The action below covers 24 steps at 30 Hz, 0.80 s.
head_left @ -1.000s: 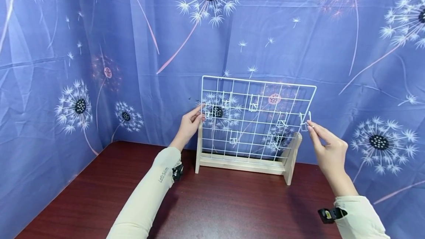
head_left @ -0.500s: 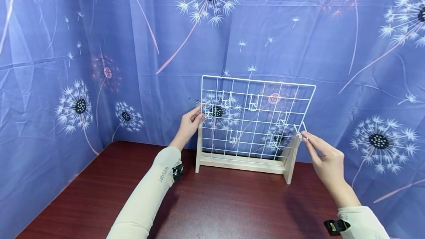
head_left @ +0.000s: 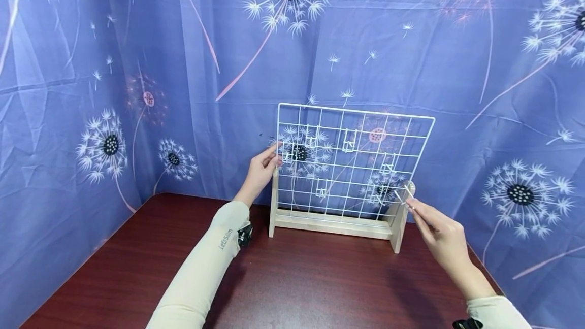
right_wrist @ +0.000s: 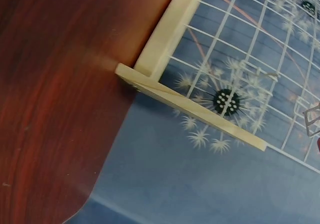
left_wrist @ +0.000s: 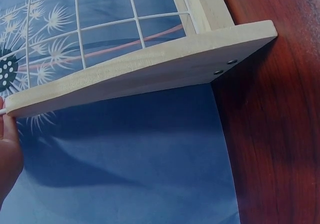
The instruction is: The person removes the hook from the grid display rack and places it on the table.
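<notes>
**Several hooks (head_left: 349,146) hung, one in hand**

The white grid (head_left: 356,111) leans in its wooden stand (head_left: 333,227) on the surface (head_left: 297,278). The person's left grip (head_left: 261,171) pinches the grid's left edge; the right grip (head_left: 441,233) pinches a loose hook (head_left: 409,192) by the right upright, seemingly not yet hung. Whether it touches the grid is unclear.

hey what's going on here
A person is handling a white wire grid set in a wooden stand on a dark red table. The left hand holds the grid's left edge. The right hand pinches a small white wire hook near the grid's lower right; whether it touches the grid is hard to tell. Several other wire hooks are on the grid.
</notes>
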Motion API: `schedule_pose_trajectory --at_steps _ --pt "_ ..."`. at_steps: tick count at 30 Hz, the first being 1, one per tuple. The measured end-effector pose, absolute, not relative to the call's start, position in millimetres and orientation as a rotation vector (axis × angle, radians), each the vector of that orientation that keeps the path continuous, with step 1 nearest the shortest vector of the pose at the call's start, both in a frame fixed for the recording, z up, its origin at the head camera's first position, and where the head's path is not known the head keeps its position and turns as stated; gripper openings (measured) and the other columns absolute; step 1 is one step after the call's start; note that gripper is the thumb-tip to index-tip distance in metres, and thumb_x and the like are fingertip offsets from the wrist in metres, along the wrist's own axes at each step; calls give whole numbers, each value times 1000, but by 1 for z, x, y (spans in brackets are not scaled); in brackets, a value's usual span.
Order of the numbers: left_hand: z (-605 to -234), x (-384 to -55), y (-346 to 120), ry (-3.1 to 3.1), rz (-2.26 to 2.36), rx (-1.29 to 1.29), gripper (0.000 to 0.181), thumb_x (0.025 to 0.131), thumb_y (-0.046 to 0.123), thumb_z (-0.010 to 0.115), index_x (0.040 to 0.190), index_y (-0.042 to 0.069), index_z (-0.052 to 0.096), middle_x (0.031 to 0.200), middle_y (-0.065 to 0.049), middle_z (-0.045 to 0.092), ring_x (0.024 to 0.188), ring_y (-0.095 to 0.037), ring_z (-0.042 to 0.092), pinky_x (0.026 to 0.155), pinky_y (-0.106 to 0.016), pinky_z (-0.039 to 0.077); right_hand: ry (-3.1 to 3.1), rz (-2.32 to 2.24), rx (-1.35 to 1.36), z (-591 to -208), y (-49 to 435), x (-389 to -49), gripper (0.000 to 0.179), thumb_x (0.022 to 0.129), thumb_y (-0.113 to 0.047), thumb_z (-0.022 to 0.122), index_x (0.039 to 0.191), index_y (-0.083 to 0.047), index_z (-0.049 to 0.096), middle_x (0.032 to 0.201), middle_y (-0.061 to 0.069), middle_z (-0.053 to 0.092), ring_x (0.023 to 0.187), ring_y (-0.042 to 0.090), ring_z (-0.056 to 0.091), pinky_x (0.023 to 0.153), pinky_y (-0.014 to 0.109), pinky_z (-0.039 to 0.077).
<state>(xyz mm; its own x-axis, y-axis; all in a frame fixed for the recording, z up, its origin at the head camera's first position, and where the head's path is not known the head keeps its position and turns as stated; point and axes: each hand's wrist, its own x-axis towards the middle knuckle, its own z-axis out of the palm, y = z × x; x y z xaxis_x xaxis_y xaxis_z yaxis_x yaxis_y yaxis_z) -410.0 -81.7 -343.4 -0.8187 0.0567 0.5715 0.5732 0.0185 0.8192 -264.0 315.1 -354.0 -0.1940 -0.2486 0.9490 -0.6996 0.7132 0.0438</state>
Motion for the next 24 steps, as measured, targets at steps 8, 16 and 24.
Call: schedule_pose_trajectory --at_steps 8,16,24 --pt "-342 -409 -81 -1924 -1860 -649 44 98 -3 49 140 10 52 103 -26 63 98 -38 62 87 -28 53 -1797 458 816 -365 311 -266 44 100 -35 51 103 2 74 98 19 71 113 -7 54 98 9 39" --pt "-343 -408 -81 -1918 -1863 -658 44 98 -3 49 140 8 51 104 -27 63 98 -39 62 88 -30 53 -1824 401 856 -380 315 -269 43 100 -35 50 103 0 74 99 16 72 117 -7 51 99 8 37" --pt "-343 -409 -81 -1912 -1856 -657 44 98 -3 49 140 10 52 104 -26 63 98 -39 62 88 -33 54 -1856 352 867 -395 320 -270 44 101 -38 48 102 -3 75 100 13 72 116 -6 51 100 6 34"
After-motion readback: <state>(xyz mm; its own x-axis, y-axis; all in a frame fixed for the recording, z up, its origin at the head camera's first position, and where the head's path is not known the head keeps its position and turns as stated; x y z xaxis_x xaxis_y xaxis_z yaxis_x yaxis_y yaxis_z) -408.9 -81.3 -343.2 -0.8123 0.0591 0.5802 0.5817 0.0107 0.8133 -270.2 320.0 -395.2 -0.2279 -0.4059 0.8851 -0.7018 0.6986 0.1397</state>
